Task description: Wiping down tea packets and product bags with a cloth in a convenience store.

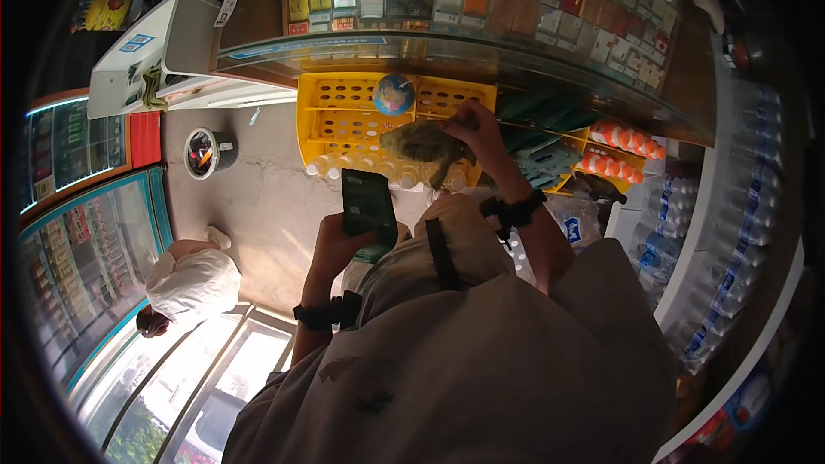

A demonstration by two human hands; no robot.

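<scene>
My left hand [345, 238] is closed around a dark green packet [370, 209], held upright over my lap side. My right hand [475, 125] pinches the upper edge of a crumpled olive-coloured cloth [425, 142], which hangs above a yellow plastic crate [309, 132]. Beside the cloth, a small globe-patterned ball [394, 95] rests at the crate's back. Clear bottles with white caps [406, 177] line the crate's near side, partly covered by the cloth. More dark green packets [544, 164] lie just right of my right hand.
A glass display counter [451, 51] with small boxes spans the front. Orange-capped bottles [612, 167] stand in the crates at right, near shelves of packed water bottles [728, 270]. A bin [209, 153] is on the floor at left; a person [193, 277] in white is by glass-fronted cabinets [90, 258].
</scene>
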